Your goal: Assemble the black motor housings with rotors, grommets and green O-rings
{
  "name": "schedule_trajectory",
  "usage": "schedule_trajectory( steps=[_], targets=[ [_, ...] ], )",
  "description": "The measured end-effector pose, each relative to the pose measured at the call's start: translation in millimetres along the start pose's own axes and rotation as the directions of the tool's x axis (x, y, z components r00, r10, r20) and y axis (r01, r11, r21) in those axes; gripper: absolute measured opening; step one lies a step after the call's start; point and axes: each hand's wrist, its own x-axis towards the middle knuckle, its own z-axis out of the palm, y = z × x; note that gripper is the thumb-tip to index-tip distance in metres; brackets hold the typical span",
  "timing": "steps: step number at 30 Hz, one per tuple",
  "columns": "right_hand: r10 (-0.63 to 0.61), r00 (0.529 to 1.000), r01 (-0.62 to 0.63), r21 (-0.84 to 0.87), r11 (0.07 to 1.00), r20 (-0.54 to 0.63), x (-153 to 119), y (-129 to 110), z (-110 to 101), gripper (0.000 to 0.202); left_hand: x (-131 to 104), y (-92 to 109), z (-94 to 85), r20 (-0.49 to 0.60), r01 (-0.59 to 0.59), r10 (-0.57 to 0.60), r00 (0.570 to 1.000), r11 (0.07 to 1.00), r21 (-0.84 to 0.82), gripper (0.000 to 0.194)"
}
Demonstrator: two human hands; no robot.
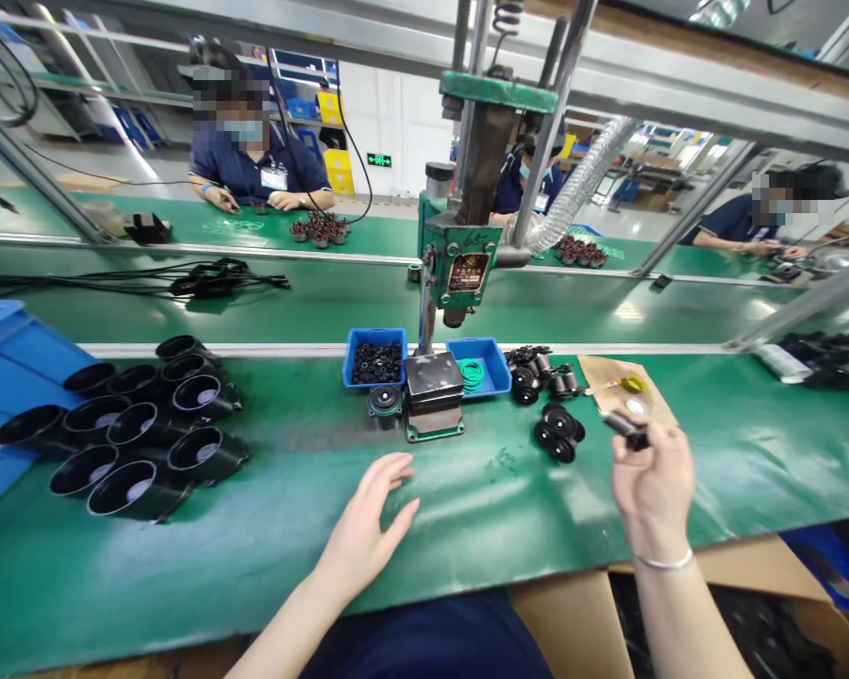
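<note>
My left hand is over the green table in front of the press, fingers apart and nothing in it. Off to the right, my right hand grips a small dark cylindrical part, close to a sheet of brown paper. The press stands above a metal block. Left of the block sits a round black part. Several black wheel-like parts lie between the block and my right hand.
Behind the block are a blue bin of small black pieces and a blue bin with green rings. Several black cups stand at the left beside a blue crate. Across the bench, people sit working. A cardboard box is below the front edge.
</note>
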Motion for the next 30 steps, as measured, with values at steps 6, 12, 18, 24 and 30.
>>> schedule_trajectory(
  steps=[6,12,18,24,30],
  targets=[
    [0.474,0.501,-0.629,-0.071,0.774,0.724,-114,-3,86,0.031,10,23,26.4,0.116,0.123,-0.085,0.990,0.919,-0.375,0.037],
    [0.344,0.455,-0.417,-0.144,0.897,0.821,-128,22,97,0.021,2,9,9.9,-0.028,0.185,-0.212,0.977,0.903,-0.388,0.021],
    [0.232,0.328,-0.083,-0.217,0.973,0.916,-114,32,93,0.021,-3,2,-3.5,-0.026,0.252,-0.287,0.958,0.877,-0.409,0.019],
    [0.185,0.263,-0.060,-0.175,0.983,0.947,-111,33,108,0.022,3,1,-7.5,-0.007,0.264,-0.299,0.954,0.853,-0.450,0.019],
    [0.186,0.227,-0.128,-0.160,0.979,0.956,-111,44,121,0.029,2,0,-8.3,-0.105,0.196,-0.234,0.967,0.939,-0.283,0.016]
  ],
)
